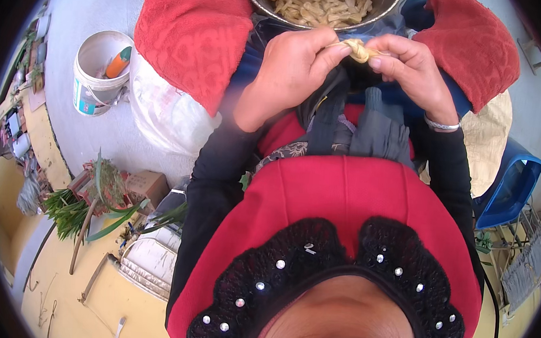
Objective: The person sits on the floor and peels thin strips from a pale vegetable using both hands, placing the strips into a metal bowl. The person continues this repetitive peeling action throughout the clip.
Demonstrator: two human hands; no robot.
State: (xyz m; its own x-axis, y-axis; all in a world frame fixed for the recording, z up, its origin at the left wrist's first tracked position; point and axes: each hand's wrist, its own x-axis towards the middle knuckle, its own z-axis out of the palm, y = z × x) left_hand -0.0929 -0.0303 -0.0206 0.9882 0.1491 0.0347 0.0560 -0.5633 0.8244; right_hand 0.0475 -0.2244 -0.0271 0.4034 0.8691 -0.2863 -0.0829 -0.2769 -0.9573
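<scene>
A knotted, pale yellow soft strip [359,51] is stretched between my two hands. My left hand [293,68] pinches its left end between thumb and forefinger. The other end is in the fingertips of my right hand [411,68], which has a silver bangle at the wrist. The twisted knot shows in the gap between the hands. Just beyond them is a metal basin [302,25] that holds many similar pale yellow pieces [322,7], its far side cut off by the picture's top edge.
Red towels [190,43] [473,51] drape over both knees. To the left stands a white bucket [83,71] with an orange-and-green object [119,62] inside. A white sack [167,107] lies by the left leg. Behind on the right is a blue plastic container [510,193].
</scene>
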